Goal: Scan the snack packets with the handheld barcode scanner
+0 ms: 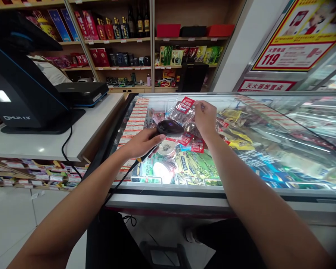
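Observation:
My left hand (144, 142) is closed around the handle of a black barcode scanner (170, 127), whose cable trails down towards the front edge of the freezer. Just beyond the scanner head, my right hand (206, 117) pinches the edge of a clear packet with a red label (185, 105), held tilted above the glass lid. Below it lie more clear packets with red labels (186, 139), close to my right wrist. Whether these rest on top of the glass or under it, I cannot tell.
A glass-topped freezer (168, 200) with bagged goods spreads before me. On the white counter (100, 127) to the left stand a black checkout terminal (30, 86) and a black box-like device (81, 91). Goods shelves (120, 40) line the back, and a person's white sleeve (52, 71) shows behind the terminal.

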The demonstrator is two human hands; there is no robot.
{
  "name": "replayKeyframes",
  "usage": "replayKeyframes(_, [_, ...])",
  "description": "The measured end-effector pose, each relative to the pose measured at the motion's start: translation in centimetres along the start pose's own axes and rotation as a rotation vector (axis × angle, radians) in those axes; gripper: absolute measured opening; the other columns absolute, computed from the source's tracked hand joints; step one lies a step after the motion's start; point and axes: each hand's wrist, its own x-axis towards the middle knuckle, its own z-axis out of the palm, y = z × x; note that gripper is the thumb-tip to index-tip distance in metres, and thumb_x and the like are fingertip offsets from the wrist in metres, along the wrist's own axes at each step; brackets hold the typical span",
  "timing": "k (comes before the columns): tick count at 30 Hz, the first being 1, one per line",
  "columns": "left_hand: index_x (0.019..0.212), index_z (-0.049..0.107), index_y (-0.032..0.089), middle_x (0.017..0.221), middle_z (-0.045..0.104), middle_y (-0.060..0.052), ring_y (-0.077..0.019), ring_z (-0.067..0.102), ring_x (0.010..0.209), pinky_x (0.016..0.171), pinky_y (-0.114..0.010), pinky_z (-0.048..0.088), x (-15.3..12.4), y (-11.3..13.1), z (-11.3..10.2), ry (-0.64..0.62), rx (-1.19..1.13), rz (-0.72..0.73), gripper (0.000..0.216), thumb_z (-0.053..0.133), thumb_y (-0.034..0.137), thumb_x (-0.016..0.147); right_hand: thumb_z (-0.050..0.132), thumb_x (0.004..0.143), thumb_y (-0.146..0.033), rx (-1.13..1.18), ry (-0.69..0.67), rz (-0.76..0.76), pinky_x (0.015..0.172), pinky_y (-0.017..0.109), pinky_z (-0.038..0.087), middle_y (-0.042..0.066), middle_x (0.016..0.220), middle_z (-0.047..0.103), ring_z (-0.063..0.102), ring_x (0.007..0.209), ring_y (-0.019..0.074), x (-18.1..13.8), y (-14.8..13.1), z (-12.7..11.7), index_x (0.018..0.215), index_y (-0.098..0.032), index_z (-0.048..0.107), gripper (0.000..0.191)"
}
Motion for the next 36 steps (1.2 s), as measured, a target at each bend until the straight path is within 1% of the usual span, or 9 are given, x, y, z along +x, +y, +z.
replayKeyframes(7, [0.088, 0.051, 0.022, 0.068, 0.064, 0.001, -0.0126, 0.061, 0.049, 0.047, -0.025, 0.045, -0.1, 0.0, 0.0, 0.025, -0.071, -0.029, 0.056, 0.054, 0.076, 0.099, 0.064, 0.098, -0.06, -0.04, -0.026, -0.006, 0.055, 0.037, 0.053, 0.001, 0.065, 0.057, 0.06, 0.055, 0.0203, 0.2, 0.0, -0.1, 0.087, -0.023, 0.067, 0.038])
replayKeyframes(12, [0.089, 0.051, 0.022, 0.065, 0.063, 0.001, -0.0126, 0.058, 0.045, 0.045, -0.026, 0.045, 0.5, 0.1, 0.0, 0.174, -0.27, -0.005, 0.057, 0.058, 0.078, 0.097, 0.064, 0.097, -0.046, -0.136, -0.123, 0.068, 0.064, 0.04, 0.056, 0.001, 0.062, 0.059, 0.064, 0.059, 0.0238, 0.1, 0.4, 0.4, 0.093, -0.022, 0.072, 0.026])
replayKeyframes(16, [0.09, 0.049, 0.023, 0.063, 0.059, 0.001, -0.0135, 0.054, 0.043, 0.043, -0.026, 0.039, 1.1, 0.3, -0.4, 0.394, -0.375, -0.064, 0.046, 0.054, 0.068, 0.097, 0.063, 0.096, -0.031, -0.258, -0.182, 0.012, 0.094, 0.048, 0.059, 0.013, 0.099, 0.078, 0.075, 0.099, 0.032, -0.6, -0.5, 1.0, 0.106, -0.017, 0.076, 0.022])
replayKeyframes(18, [0.094, 0.048, 0.023, 0.068, 0.058, 0.002, -0.0129, 0.052, 0.046, 0.047, -0.027, 0.039, 1.3, 0.0, -0.6, 0.464, -0.413, -0.082, 0.031, 0.05, 0.054, 0.097, 0.065, 0.096, -0.03, -0.297, -0.183, -0.055, 0.109, 0.051, 0.053, 0.019, 0.126, 0.076, 0.07, 0.123, 0.0351, -1.3, -1.8, 1.2, 0.115, -0.015, 0.077, 0.027])
replayKeyframes(20, [0.104, 0.049, 0.024, 0.076, 0.057, 0.003, -0.0128, 0.053, 0.052, 0.054, -0.027, 0.041, 1.6, -0.8, -0.9, 0.504, -0.391, -0.072, 0.02, 0.051, 0.039, 0.092, 0.066, 0.1, -0.04, -0.278, -0.304, -0.095, 0.112, 0.054, 0.051, 0.019, 0.135, 0.073, 0.067, 0.129, 0.0362, -2.2, -3.5, 1.4, 0.117, -0.017, 0.078, 0.031])
replayKeyframes(22, [0.121, 0.045, 0.026, 0.088, 0.06, 0.003, -0.0145, 0.06, 0.068, 0.067, -0.028, 0.048, 1.9, -1.6, -0.8, 0.524, -0.318, -0.021, 0.035, 0.057, 0.031, 0.088, 0.062, 0.103, -0.06, -0.175, -0.556, -0.053, 0.108, 0.055, 0.054, 0.017, 0.135, 0.074, 0.069, 0.124, 0.0356, -3.4, -5.2, 1.7, 0.118, -0.021, 0.079, 0.045])
replayKeyframes(26, [0.143, 0.025, 0.029, 0.118, 0.062, -0.007, -0.0233, 0.066, 0.111, 0.1, -0.04, 0.05, 2.3, -2.1, 0.5, 0.426, -0.197, 0.156, 0.065, 0.066, 0.041, 0.095, 0.068, 0.091, -0.082, 0.102, -0.856, 0.056, 0.102, 0.05, 0.059, 0.013, 0.14, 0.072, 0.069, 0.124, 0.0347, -5.5, -6.9, 3.4, 0.134, -0.026, 0.074, 0.071])
replayKeyframes(30, [0.141, 0.022, 0.027, 0.139, 0.054, -0.015, -0.0276, 0.059, 0.13, 0.108, -0.044, 0.048, 2.3, -0.9, 2.2, 0.367, -0.079, 0.198, 0.066, 0.066, 0.048, 0.098, 0.083, 0.079, -0.078, 0.322, -0.791, 0.181, 0.095, 0.043, 0.06, 0.01, 0.119, 0.077, 0.071, 0.112, 0.0304, -6.2, -6.2, 5.4, 0.126, -0.023, 0.074, 0.074])
replayKeyframes(36, [0.154, 0.03, 0.024, 0.125, 0.062, -0.013, -0.0258, 0.065, 0.103, 0.094, -0.042, 0.051, 1.9, -1.3, 1.7, 0.422, 0.116, -0.017, 0.066, 0.054, 0.061, 0.104, 0.085, 0.08, -0.068, 0.648, -0.501, 0.305, 0.083, 0.037, 0.061, 0.004, 0.099, 0.071, 0.07, 0.096, 0.0228, -2.9, -6.9, 3.3, 0.107, -0.027, 0.067, 0.053])
